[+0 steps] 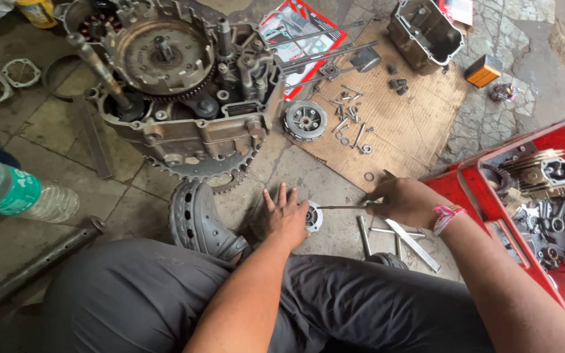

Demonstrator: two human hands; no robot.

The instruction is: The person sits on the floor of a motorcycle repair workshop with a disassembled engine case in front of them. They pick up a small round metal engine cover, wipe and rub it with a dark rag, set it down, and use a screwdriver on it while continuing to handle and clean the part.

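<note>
Where engine parts fill: red crate.

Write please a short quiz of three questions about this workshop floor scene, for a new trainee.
1. True or false: the left hand lies flat on the floor beside a small round metal part.
2. What does the right hand hold? A) hammer B) thin screwdriver C) bottle
3. On what do the loose bolts lie?

Key
1. True.
2. B; its tip points into the round part.
3. On a sheet of cardboard, right of the opened engine case.
</note>
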